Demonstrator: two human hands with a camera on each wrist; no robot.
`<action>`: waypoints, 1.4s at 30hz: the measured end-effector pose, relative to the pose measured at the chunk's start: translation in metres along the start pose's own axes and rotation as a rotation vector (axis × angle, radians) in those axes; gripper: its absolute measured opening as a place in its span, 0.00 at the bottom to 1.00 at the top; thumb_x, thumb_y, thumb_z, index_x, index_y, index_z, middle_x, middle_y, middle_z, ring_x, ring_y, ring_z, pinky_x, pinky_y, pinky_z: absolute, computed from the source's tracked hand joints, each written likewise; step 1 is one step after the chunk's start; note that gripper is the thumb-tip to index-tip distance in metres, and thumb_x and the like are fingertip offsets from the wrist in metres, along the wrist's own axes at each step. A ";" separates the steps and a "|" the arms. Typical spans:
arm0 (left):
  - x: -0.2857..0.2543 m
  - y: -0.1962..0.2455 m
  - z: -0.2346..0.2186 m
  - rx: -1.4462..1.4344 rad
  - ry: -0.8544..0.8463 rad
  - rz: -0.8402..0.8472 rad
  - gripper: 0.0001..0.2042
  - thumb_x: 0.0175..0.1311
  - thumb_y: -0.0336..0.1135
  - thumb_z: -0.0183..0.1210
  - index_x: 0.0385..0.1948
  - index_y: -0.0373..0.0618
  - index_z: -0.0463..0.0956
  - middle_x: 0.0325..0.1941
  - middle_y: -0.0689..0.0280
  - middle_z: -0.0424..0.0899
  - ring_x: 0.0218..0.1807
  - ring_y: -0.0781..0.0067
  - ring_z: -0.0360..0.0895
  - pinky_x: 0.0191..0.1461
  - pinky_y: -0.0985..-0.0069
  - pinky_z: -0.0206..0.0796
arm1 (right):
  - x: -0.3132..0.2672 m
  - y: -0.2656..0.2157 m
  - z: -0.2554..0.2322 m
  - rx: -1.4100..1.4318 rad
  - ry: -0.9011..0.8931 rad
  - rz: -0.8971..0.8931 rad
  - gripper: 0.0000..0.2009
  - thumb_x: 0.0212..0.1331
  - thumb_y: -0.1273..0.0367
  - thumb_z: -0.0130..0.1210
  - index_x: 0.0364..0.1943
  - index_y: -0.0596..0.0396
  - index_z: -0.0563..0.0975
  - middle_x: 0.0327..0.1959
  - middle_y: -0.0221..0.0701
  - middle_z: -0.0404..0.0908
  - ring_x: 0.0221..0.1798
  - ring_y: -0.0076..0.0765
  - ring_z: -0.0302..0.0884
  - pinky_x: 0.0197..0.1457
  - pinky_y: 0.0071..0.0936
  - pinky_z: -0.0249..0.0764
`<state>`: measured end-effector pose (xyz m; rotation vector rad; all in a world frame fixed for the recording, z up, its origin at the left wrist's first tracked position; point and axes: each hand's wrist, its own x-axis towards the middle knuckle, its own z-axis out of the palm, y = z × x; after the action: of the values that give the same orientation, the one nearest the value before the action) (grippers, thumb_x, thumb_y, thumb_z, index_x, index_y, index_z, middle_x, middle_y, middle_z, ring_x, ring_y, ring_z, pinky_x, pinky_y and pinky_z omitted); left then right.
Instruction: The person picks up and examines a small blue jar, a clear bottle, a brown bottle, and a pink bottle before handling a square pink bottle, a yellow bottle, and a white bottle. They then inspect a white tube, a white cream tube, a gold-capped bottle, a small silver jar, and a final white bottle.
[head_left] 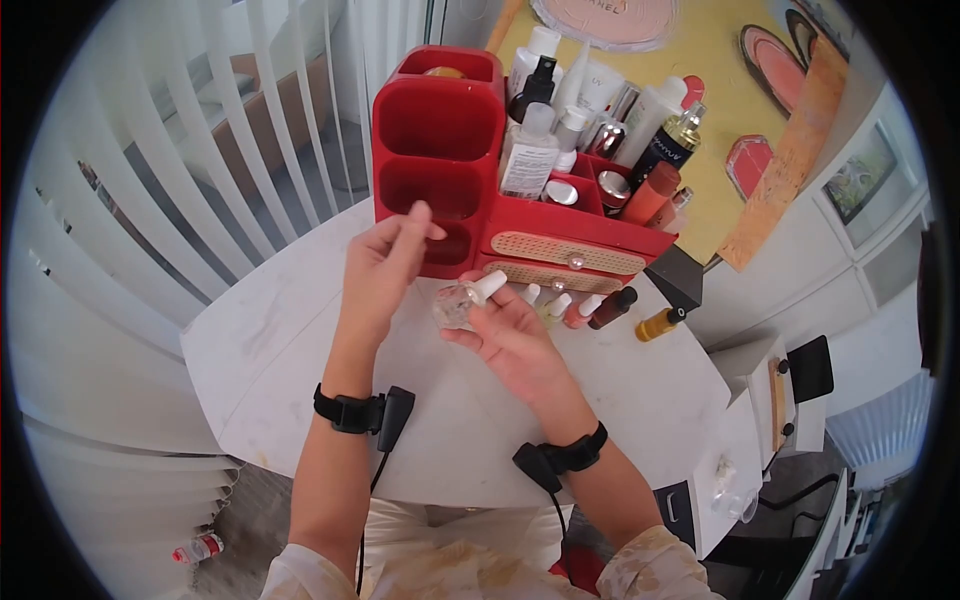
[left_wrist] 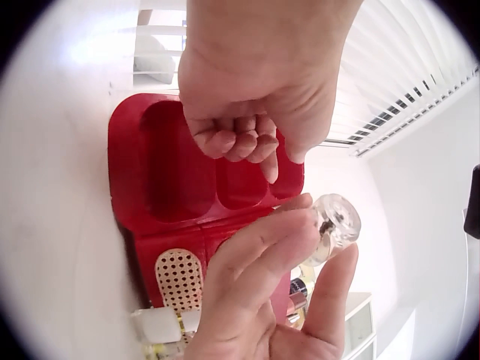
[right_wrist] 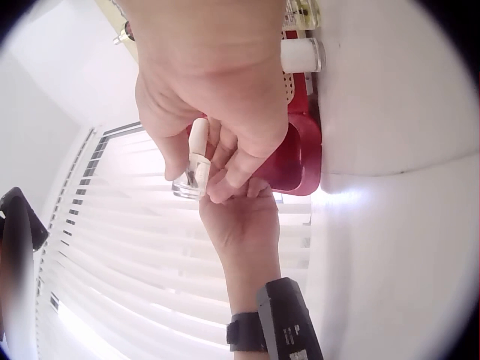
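My right hand [head_left: 512, 345] holds a small clear faceted glass bottle [head_left: 455, 307] with a white cap [head_left: 490, 284] between thumb and fingers, tilted above the white table. In the right wrist view the bottle [right_wrist: 192, 177] shows at the fingertips of the right hand [right_wrist: 214, 105]. My left hand [head_left: 382, 268] is raised just left of the bottle, in front of the red organizer [head_left: 492, 215]. In the left wrist view the left hand [left_wrist: 259, 90] has loosely bent fingers and a free thumb, with nothing visible in it; the bottle [left_wrist: 336, 225] is below it.
Bottles, tubes and jars fill the organizer's right side, including a clear bottle [head_left: 528, 165]. Small bottles stand along its front, with a yellow one [head_left: 660, 324] farther right. The table [head_left: 300, 330] borders white blinds [head_left: 235, 130] on the left. A wristband sits on each forearm.
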<state>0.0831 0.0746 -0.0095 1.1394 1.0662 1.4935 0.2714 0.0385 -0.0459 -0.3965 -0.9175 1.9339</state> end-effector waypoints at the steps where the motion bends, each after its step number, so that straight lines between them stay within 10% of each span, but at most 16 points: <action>1: 0.001 0.000 0.000 -0.055 0.041 -0.003 0.20 0.76 0.49 0.59 0.32 0.39 0.84 0.18 0.79 0.68 0.22 0.89 0.60 0.27 0.83 0.50 | 0.000 -0.001 0.002 -0.032 0.014 -0.013 0.23 0.71 0.74 0.56 0.68 0.56 0.68 0.64 0.38 0.77 0.66 0.39 0.77 0.68 0.40 0.76; 23: 0.000 -0.001 -0.002 -0.120 -0.035 0.016 0.22 0.77 0.52 0.55 0.31 0.41 0.84 0.17 0.77 0.65 0.23 0.85 0.59 0.29 0.81 0.50 | -0.003 0.004 -0.012 0.261 -0.168 -0.014 0.21 0.77 0.60 0.49 0.67 0.55 0.66 0.59 0.44 0.76 0.57 0.41 0.80 0.63 0.31 0.79; 29: -0.012 0.010 0.001 -0.258 -0.509 0.157 0.14 0.60 0.33 0.72 0.47 0.42 0.84 0.39 0.72 0.78 0.41 0.80 0.74 0.48 0.78 0.69 | -0.003 -0.001 -0.005 0.254 -0.162 0.036 0.27 0.79 0.44 0.34 0.62 0.49 0.71 0.48 0.30 0.78 0.38 0.25 0.72 0.43 0.23 0.69; 42: -0.009 0.005 0.000 0.001 -0.480 0.233 0.21 0.51 0.27 0.76 0.49 0.41 0.83 0.52 0.66 0.81 0.54 0.72 0.77 0.61 0.69 0.69 | -0.002 -0.005 0.001 0.066 -0.063 -0.008 0.23 0.80 0.48 0.37 0.59 0.49 0.72 0.41 0.25 0.79 0.39 0.23 0.76 0.43 0.26 0.72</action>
<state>0.0833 0.0652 -0.0064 1.5654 0.6199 1.2934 0.2749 0.0378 -0.0413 -0.2946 -0.8922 1.9733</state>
